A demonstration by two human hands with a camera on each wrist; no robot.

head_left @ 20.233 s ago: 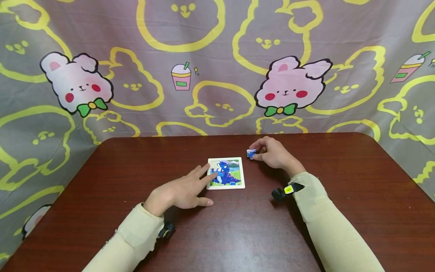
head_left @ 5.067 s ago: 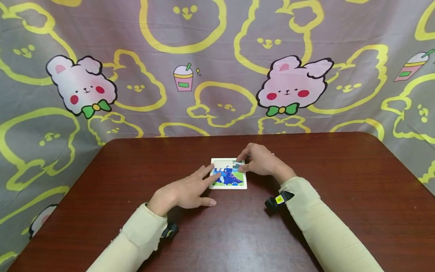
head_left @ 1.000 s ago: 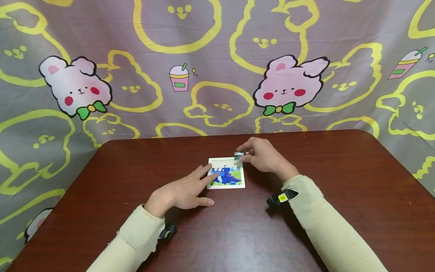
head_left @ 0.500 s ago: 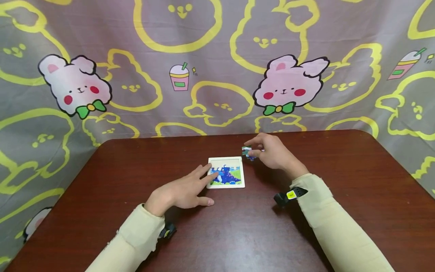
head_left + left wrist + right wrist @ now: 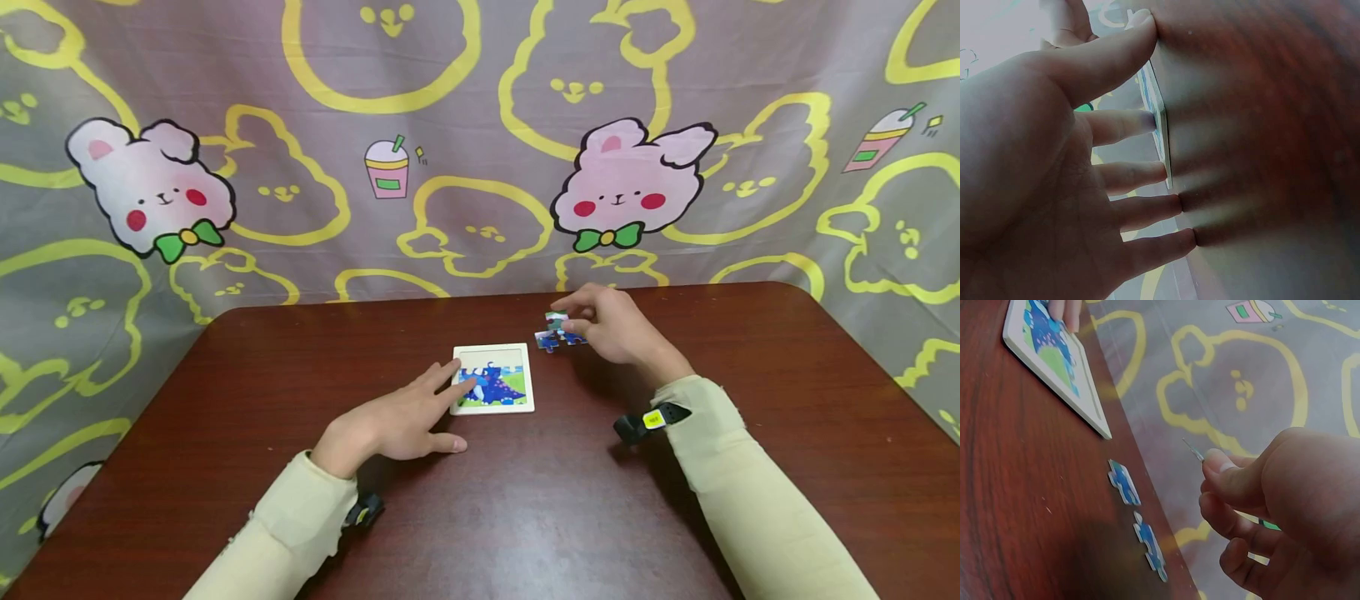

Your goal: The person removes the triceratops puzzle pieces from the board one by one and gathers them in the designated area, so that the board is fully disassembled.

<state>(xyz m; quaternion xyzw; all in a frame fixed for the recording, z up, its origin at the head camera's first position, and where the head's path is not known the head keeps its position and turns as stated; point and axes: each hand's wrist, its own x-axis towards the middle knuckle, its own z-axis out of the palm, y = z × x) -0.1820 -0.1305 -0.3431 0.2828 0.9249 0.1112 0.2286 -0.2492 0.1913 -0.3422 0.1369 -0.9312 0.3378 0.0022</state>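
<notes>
Glossy wood-grained table (image 5: 525, 517), creased cloth backdrop (image 5: 480, 133), smooth puzzle frame (image 5: 1092, 417)

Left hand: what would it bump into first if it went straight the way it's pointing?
The puzzle board, which the left hand seems to touch; past that, perhaps the loose puzzle pieces, though depth is unclear.

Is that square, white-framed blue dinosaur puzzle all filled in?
No, the puzzle shows a bare cream strip along its far side.

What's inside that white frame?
The white frame holds blue dinosaur puzzle pieces, with bare backing along the far side. The left hand covers part of them; that patch is unseen.
</notes>
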